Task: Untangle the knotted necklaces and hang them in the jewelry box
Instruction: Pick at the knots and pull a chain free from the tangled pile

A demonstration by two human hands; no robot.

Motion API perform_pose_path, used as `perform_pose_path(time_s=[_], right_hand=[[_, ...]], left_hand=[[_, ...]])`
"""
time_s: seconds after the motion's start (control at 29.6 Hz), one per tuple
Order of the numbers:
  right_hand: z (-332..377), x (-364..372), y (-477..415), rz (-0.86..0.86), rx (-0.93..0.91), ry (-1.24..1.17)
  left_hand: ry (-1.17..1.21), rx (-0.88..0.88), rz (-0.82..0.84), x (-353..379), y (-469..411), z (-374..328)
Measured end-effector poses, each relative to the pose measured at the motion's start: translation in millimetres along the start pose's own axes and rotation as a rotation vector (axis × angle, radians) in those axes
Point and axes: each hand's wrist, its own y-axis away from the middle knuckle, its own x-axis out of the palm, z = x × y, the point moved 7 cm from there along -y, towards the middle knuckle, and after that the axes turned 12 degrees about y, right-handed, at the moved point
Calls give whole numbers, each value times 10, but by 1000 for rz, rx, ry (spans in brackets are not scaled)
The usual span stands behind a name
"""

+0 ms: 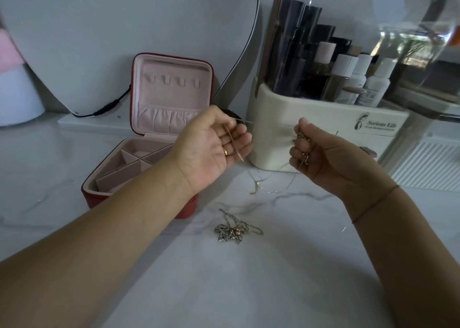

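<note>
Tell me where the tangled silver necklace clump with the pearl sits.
In the head view, the tangled silver necklace clump lies on the white marble counter, centre foreground, just right of the open red jewelry box, untouched.

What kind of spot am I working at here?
Most likely a dressing or vanity table at home: a rounded mirror stands at the back, a cream cosmetics organizer holds bottles, and an open red jewelry box sits on the marble-look top.
</note>
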Motion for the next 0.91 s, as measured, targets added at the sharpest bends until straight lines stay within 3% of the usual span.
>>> perform_pose_path(time_s=[0.1,0.17,0.47,0.54,0.71,0.91], right_hand=[[17,-32,9,-46,-4,-53],[36,-76,13,-90,-10,-104],[60,-306,0,-256,-61,-141],[127,-377,47,-342,-135,-21],[426,-421,273,-699,-414,586],[458,-403,320,-783,-473,696]], left_hand=[[198,-9,-13,-30,1,-111],[206,22,-44,-74,-15,-192],[-292,109,-80,-78,-57,-194],[-383,153,-88,-76,-54,-198],[-558,337,-153,-63,14,-341],[-744,452,-158,-6,82,-383]])
